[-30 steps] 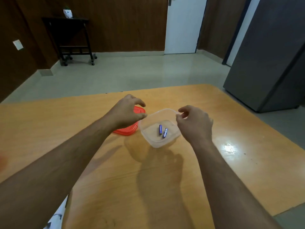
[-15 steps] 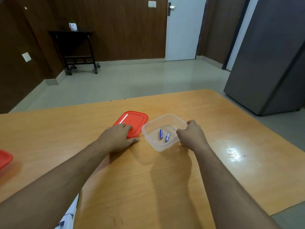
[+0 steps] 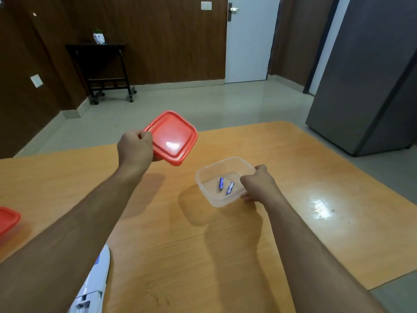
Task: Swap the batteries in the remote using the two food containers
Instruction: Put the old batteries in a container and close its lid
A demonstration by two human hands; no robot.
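My left hand point(image 3: 135, 148) grips a red lid point(image 3: 173, 138) by its near left edge and holds it tilted in the air above the table. A clear plastic container point(image 3: 214, 201) stands open on the wooden table point(image 3: 180, 245). Two blue batteries point(image 3: 225, 185) lie side by side on its bottom. My right hand point(image 3: 259, 184) holds the container's right rim, fingers curled round it. A white remote point(image 3: 92, 283) lies at the table's near edge, partly hidden under my left forearm.
A second red-lidded container point(image 3: 8, 221) shows at the left edge of the view. Beyond the table is a tiled floor, with a grey cabinet point(image 3: 365, 82) at the right and a dark side table point(image 3: 101, 71) by the far wall.
My left hand has picked the red lid up off the table and raised it into the air. My right hand has stayed on the container's right rim.
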